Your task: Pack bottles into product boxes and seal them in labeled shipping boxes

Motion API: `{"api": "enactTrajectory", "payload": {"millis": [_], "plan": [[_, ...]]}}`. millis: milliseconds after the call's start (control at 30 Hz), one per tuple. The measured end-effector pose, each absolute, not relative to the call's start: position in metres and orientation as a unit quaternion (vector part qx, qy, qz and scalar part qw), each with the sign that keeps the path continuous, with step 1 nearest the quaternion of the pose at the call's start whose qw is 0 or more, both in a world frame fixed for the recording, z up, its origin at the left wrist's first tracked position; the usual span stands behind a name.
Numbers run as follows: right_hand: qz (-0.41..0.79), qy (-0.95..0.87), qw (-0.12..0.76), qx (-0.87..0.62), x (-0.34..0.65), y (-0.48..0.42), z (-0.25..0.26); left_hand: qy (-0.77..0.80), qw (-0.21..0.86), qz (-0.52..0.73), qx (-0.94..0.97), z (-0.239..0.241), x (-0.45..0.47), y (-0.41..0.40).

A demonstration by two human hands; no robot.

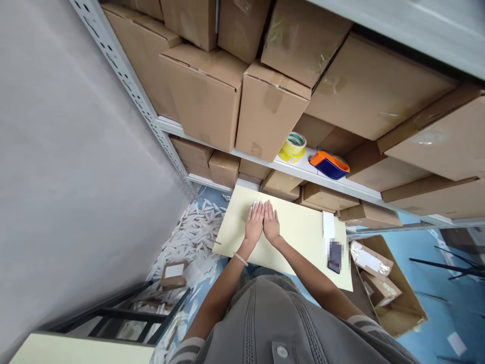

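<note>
Side by side, my left hand (254, 222) and my right hand (271, 222) lie flat, palms down, fingers stretched forward. Their inner edges nearly touch. Beneath them is a pale yellow tabletop (303, 227). A small white edge with a dark line (256, 204) peeks out at my left fingertips; the hands cover most of it, so I cannot tell what it is. Neither hand grips anything. Toward the right end of the table are a dark phone (335, 257), partly blurred, and a white slip stack (328, 224).
A shelf (364, 189) packed with cardboard boxes (212, 101) rises behind the table. It holds yellow tape rolls (294, 146) and an orange-and-blue tray (329, 164). White paper strips (189, 232) litter the floor at left. An open carton (405, 308) with parcels stands at right.
</note>
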State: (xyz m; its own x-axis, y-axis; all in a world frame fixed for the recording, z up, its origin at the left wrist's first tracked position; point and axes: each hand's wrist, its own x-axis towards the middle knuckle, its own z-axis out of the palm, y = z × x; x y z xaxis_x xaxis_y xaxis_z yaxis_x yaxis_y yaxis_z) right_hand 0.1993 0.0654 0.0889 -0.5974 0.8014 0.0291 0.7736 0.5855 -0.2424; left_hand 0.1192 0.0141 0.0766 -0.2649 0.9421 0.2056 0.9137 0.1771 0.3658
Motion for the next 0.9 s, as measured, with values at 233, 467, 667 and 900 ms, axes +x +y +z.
{"api": "enactTrajectory", "payload": {"millis": [233, 467, 667, 900], "plan": [[0.099, -0.895, 0.060, -0.431, 0.195, 0.066, 0.083, 0.762, 0.009, 0.230, 0.605, 0.079, 0.111, 0.009], [0.117, -0.918, 0.120, -0.358, 0.251, 0.077, 0.105, 0.784, -0.020, 0.230, 0.576, 0.124, 0.119, -0.026], [0.124, -0.938, 0.153, -0.286, 0.333, 0.063, 0.121, 0.920, -0.091, 0.184, 0.335, 0.147, 0.165, -0.126], [0.193, -0.967, 0.119, -0.114, 0.347, 0.012, 0.125, 0.988, -0.127, 0.090, -0.016, 0.164, 0.282, -0.278]]}}
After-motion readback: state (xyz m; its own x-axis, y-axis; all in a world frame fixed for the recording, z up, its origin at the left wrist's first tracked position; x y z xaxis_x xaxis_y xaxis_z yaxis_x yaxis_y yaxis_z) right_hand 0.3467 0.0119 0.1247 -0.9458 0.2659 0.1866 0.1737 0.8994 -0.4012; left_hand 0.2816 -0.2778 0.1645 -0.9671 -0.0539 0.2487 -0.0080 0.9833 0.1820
